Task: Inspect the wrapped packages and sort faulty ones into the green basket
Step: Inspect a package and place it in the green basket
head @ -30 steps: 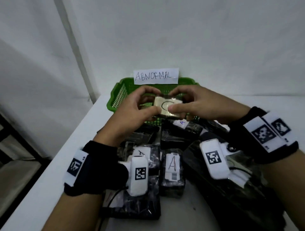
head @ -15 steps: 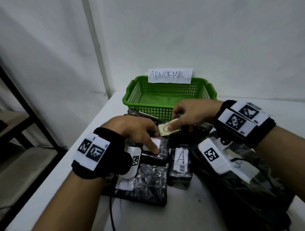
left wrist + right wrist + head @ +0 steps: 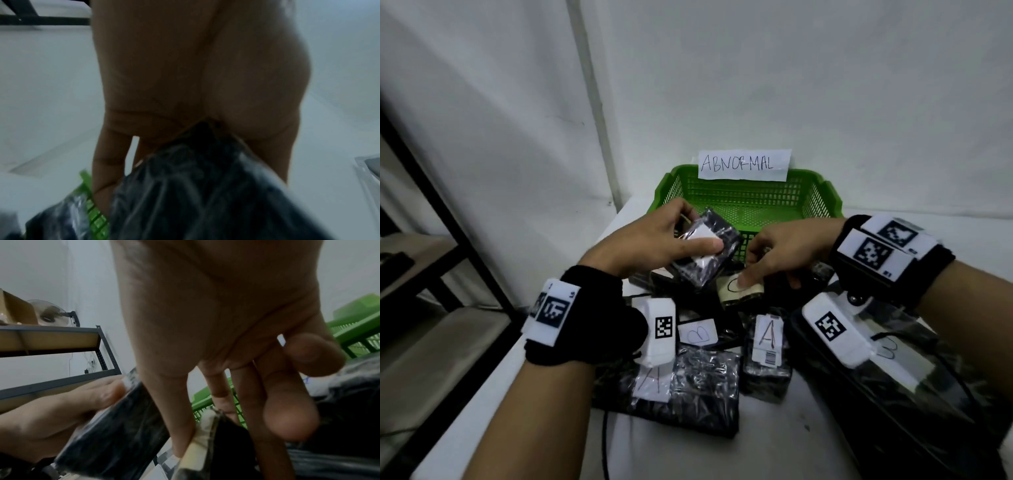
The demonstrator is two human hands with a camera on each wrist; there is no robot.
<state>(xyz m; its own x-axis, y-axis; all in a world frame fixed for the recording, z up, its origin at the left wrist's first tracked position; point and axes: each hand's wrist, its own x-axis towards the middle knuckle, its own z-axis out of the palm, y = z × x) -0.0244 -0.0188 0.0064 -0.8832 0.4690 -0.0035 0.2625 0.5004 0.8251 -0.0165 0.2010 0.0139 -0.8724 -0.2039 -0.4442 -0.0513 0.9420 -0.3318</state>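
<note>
My left hand (image 3: pixel 688 229) grips a black wrapped package (image 3: pixel 717 263) with a white label, thumb on the label, and holds it tilted above the pile, just before the green basket (image 3: pixel 828 195). The left wrist view shows that package (image 3: pixel 205 186) close under my palm. My right hand (image 3: pixel 767 274) is lower, fingers fairly straight, index fingertip resting on a cream package marked C (image 3: pixel 739 291) that lies on the pile. In the right wrist view the cream package (image 3: pixel 197 443) sits under my index finger, beside the black package (image 3: pixel 115 426).
The basket carries a paper sign reading ABNORMAL (image 3: pixel 744 165). Several black wrapped packages lie on the white table: one marked A (image 3: pixel 768 346), one marked B (image 3: pixel 697 334), a larger one (image 3: pixel 688 394), and a big one at right (image 3: pixel 893 411). A dark metal shelf (image 3: pixel 448 222) stands left.
Both hands lowered the cream C package from in front of the basket onto the pile. My left hand let go of it, took a black package and lifted it.
</note>
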